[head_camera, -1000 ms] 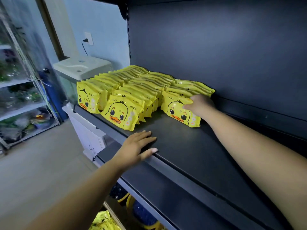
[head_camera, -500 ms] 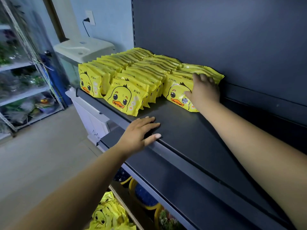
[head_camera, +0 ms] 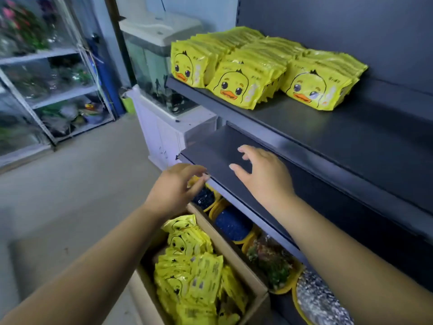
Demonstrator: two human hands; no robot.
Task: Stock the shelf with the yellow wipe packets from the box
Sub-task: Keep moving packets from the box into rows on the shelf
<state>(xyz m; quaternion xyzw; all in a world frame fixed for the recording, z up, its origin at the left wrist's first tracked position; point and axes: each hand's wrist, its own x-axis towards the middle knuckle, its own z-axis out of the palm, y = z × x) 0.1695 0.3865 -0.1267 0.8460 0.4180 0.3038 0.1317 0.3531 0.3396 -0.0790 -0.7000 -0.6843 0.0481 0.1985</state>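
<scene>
We are finding both the left hand (head_camera: 174, 187) and right hand (head_camera: 262, 177) released and empty above the cardboard box (head_camera: 255, 281), risking crushed wipe packets (head_camera: 194, 273) if grabbed carelessly.

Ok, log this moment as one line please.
phase: between packets | left hand: empty, above box | right hand: empty, over lower shelf | packets: three rows on upper shelf

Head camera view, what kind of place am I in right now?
Probably a small shop. Dark metal display shelving carries neat rows of yellow wipe packets, a cardboard box of more sits on the floor, and a fish tank stands beside the shelving.
</scene>
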